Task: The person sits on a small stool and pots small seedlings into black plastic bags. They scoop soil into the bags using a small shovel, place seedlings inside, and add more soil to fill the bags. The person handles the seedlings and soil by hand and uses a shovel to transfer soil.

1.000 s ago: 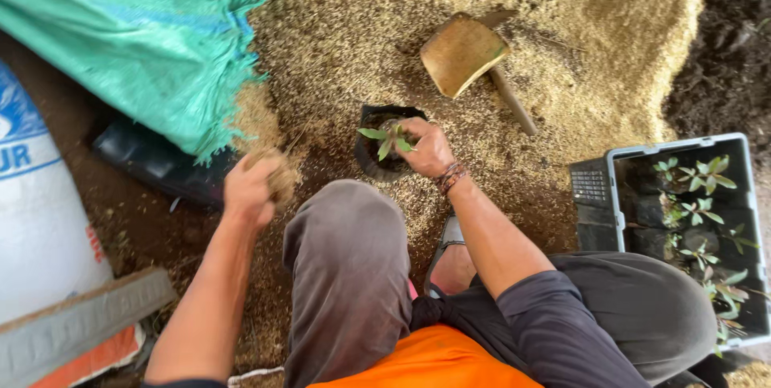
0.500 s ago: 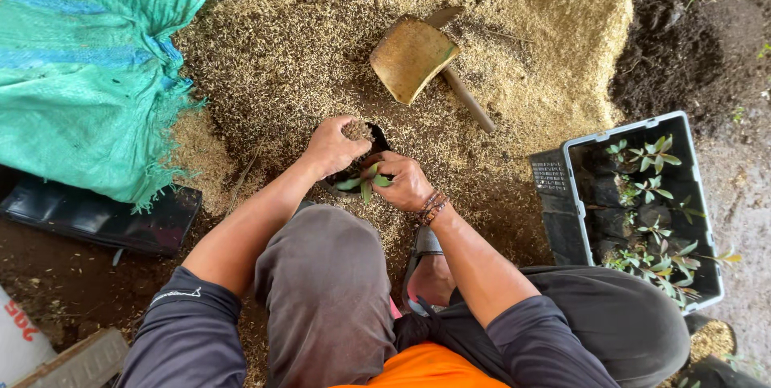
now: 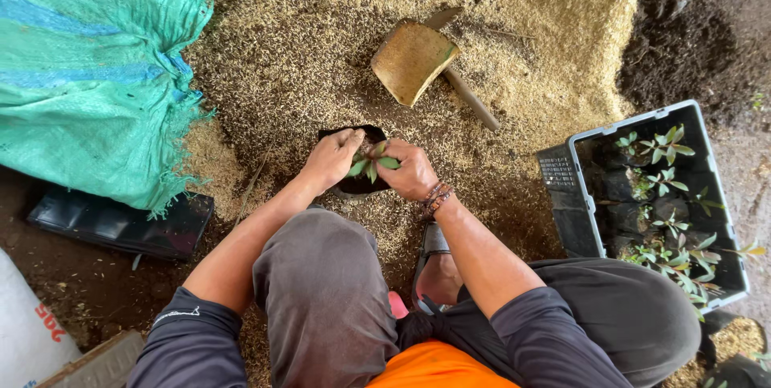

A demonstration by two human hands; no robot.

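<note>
A small black planting bag (image 3: 345,136) sits in the husk pile (image 3: 305,51) just ahead of my knees. A green seedling (image 3: 371,162) stands in it. My left hand (image 3: 332,158) presses down into the bag on the seedling's left side. On the other side my right hand (image 3: 412,169), a beaded bracelet at its wrist, cups the seedling and the bag's rim. Both hands touch the fill around the stem.
A hoe (image 3: 414,60) with a muddy blade lies on the husks beyond the bag. A black crate (image 3: 719,195) of potted seedlings stands at the right. A green woven sack (image 3: 88,75) lies at the left, above black bags (image 3: 120,223). Dark soil (image 3: 683,26) is heaped far right.
My left hand has come from the husks at the left over to the bag and now presses in beside the seedling. The right hand has stayed at the bag.
</note>
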